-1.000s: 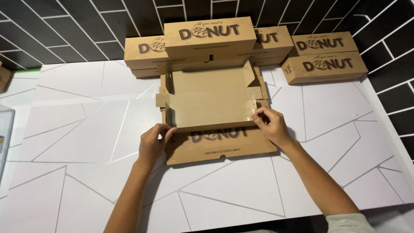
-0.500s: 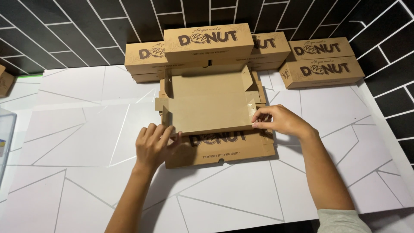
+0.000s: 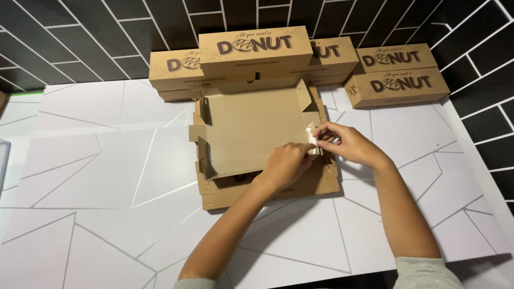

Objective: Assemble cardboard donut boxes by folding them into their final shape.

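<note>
Head view: both hands meet at the right edge of the flat cardboard box blank [image 3: 251, 128], roughly centre of frame.

Left hand [image 3: 286, 163]: fingers curled, tips pressed together on the small side tab [image 3: 312, 144] at the blank's 3 o'clock edge. Palm rests on the blank's lower right area.

Right hand [image 3: 348, 144]: comes in from 4 o'clock, thumb and forefinger pinching the same tab from the outer side. Other fingers loosely bent, not spread. The two hands' fingertips are touching or nearly so; can't tell which.

The blank lies on a stack of more flat blanks [image 3: 267, 187], whose edges stick out at 6 and 9 o'clock. All sit on a white tabletop [image 3: 107, 214] with thin grey lines.

At 12 o'clock, an assembled brown box [image 3: 256, 49] stands right behind the blank, its lower edge just beside the blank's far flap. More closed boxes behind it to the left [image 3: 176, 67], and two stacked at 2 o'clock [image 3: 399, 80], well apart from the hands. Dark tiled wall [image 3: 80, 32] behind. The left hand hides part of the tab.
</note>
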